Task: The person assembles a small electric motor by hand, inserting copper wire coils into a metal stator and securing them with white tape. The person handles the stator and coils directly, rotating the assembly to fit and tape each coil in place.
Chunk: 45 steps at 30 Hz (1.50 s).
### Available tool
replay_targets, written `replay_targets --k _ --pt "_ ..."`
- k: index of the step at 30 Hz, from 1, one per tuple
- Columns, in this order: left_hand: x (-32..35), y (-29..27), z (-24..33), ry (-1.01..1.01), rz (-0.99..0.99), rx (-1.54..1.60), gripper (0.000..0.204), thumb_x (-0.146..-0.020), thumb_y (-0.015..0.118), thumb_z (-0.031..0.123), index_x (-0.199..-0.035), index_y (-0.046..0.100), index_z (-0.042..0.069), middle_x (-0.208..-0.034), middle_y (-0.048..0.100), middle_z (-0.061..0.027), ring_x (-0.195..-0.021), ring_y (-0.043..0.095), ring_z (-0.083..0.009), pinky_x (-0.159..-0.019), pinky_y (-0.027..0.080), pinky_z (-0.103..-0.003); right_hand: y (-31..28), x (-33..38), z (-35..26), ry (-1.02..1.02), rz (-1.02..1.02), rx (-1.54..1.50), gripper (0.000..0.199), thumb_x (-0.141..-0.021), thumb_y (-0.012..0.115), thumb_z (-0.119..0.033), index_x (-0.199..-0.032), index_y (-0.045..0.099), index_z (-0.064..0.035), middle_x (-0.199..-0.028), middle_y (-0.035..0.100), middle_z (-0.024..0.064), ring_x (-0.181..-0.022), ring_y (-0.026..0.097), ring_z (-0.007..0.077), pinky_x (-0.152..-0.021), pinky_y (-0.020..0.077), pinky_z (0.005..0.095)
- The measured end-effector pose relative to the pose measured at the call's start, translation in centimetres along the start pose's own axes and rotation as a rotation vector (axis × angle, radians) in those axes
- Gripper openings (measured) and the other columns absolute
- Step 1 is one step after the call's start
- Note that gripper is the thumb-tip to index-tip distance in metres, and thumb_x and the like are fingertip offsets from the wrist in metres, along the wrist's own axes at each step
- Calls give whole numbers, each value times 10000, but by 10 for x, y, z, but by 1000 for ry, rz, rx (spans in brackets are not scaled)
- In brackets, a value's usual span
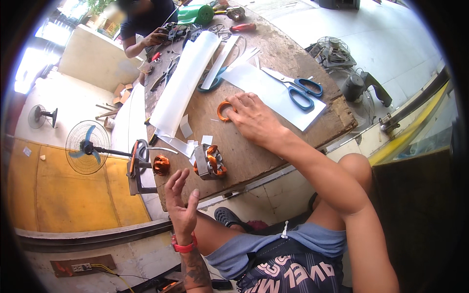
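Note:
My right hand reaches over the wooden table, its fingers closed on the right side of a ring-shaped coil of copper wire. Its fingertips are partly hidden. My left hand, a red watch on its wrist, is raised by the near table edge with fingers apart and nothing in it. Close to it sits a motor stator with orange copper windings. A bundle of copper coils lies left of the stator. Small pieces of white paper are scattered behind the stator.
Blue-handled scissors lie on a white sheet to the right. A long white roll crosses the table. A red-handled screwdriver lies farther back. Another person's hand holds a dark part. A fan stands left.

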<state>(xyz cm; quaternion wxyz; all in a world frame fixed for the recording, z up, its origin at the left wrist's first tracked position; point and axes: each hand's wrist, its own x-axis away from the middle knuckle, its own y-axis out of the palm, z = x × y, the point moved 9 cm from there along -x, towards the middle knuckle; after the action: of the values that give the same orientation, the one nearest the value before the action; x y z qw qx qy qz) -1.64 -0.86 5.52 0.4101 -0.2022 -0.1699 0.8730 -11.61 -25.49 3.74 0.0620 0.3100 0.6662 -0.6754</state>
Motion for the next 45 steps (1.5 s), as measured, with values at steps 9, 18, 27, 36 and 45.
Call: replay_targets --k 9,18,27,36,45 --pt "-31 -25 39 108 91 41 547 -986 688 91 -1482 469 15 -1418 619 -203 -1365 566 -279 -1188 383 -429 -8 -9 2 -72 -112 -190 273 -1025 547 -163 -1086 808 -215 -1533 535 96 -1451 452 257 -1281 236 501" --pt "-67 13 90 215 -87 -111 376 -1060 628 215 -1380 606 18 -1451 609 -199 -1388 547 -308 -1171 401 -448 -19 -1 27 -78 -223 -144 120 -930 663 -131 -1028 732 -136 -1361 640 64 -1370 526 247 -1113 428 464" --pt "-101 92 99 274 -302 -563 423 -1032 667 312 -1411 652 126 -1247 716 -148 -1230 617 -306 -1193 312 -508 -46 34 41 355 -242 -978 237 -980 659 -167 -1123 607 15 -1070 741 217 -1015 733 350 -875 576 426" --pt "-105 105 89 302 -440 -655 501 -962 757 346 -1430 655 199 -886 759 -71 -850 730 -217 -1250 210 -559 -31 57 24 494 -318 -1529 330 -1049 683 -290 -1224 604 -22 -979 713 64 -839 640 111 -743 517 273" --pt "-97 97 106 554 -310 -684 296 -929 768 236 -1221 789 188 -913 766 -37 -936 721 -202 -1140 390 -471 -24 61 -1 466 -331 -1745 345 -1024 724 -281 -1244 612 -40 -999 692 30 -824 599 88 -706 485 252"
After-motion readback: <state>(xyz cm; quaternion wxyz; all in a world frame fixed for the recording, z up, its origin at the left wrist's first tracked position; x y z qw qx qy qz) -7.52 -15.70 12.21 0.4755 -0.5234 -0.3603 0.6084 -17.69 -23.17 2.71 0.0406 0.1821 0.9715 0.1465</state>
